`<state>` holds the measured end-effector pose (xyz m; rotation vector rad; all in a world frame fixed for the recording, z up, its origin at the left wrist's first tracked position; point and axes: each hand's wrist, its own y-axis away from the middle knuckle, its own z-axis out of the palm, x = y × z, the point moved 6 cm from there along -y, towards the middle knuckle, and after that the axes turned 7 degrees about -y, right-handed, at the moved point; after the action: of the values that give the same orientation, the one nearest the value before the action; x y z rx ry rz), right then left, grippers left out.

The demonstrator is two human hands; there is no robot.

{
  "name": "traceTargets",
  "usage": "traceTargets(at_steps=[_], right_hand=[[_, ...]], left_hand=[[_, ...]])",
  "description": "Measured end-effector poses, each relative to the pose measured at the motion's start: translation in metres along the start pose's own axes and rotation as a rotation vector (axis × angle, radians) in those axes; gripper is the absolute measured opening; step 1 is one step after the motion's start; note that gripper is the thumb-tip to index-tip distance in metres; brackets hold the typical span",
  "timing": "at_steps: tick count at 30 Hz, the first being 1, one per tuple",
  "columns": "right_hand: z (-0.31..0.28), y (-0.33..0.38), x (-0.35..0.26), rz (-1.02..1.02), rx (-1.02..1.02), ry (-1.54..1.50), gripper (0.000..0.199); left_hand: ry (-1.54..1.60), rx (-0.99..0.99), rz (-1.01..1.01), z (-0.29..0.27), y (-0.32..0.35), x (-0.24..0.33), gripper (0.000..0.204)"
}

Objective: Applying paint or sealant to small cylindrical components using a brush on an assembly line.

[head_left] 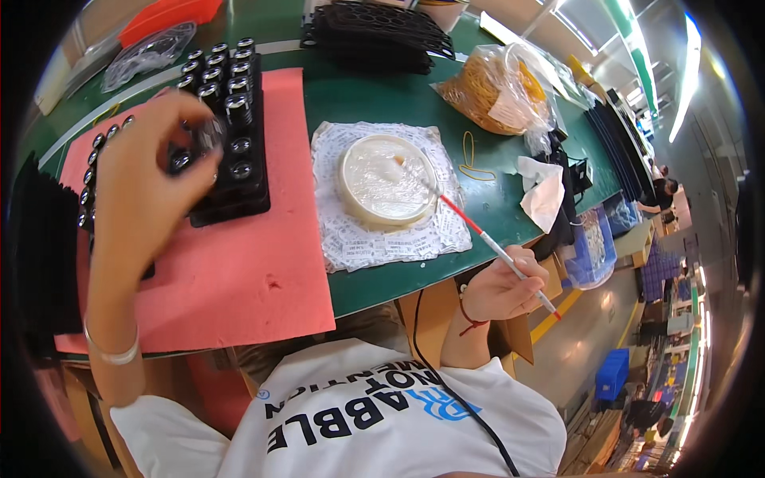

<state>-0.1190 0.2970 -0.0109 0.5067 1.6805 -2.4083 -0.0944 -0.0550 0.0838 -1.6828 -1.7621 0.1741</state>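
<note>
My right hand (504, 287), at the table's front edge, is closed round a thin brush (460, 212) with a red and white handle. The brush tip reaches the right side of a round white dish (389, 221) holding a glossy whitish substance. Beneath the dish lies a printed white pad (398, 253). My left hand (147, 171), smeared by motion, is over a black tray (231, 209). Its thumb and fingers close round a shiny dark cylindrical part (209, 137), partly hidden. Several shiny black cylinders (237, 109) stand upright in that tray.
A pink mat (255, 299) lies under the black tray. At the back are stacked black trays (378, 36) and a bag of yellow rubber bands (498, 92). A loose rubber band (472, 163) and crumpled white tissue (542, 193) lie to the right. A black cable (418, 319) hangs before me.
</note>
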Motion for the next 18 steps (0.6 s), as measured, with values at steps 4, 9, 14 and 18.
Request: traceTargets(at_steps=[4, 9, 14, 18], right_hand=[[0.002, -0.007, -0.006, -0.045, -0.071, -0.016, 0.039], [0.016, -0.008, -0.013, -0.099, -0.160, 0.032, 0.040], [0.021, 0.001, 0.001, 0.037, -0.057, -0.023, 0.040], [0.034, 0.006, 0.012, 0.193, 0.030, -0.114, 0.037]], left_hand=[[0.255, -0.168, 0.240, 0.022, 0.037, 0.024, 0.033], [0.491, -0.460, 0.102, 0.067, 0.068, 0.011, 0.028], [0.614, -0.576, -0.061, 0.075, 0.068, 0.006, 0.024], [0.679, -0.606, -0.233, 0.077, 0.069, -0.005, 0.026]])
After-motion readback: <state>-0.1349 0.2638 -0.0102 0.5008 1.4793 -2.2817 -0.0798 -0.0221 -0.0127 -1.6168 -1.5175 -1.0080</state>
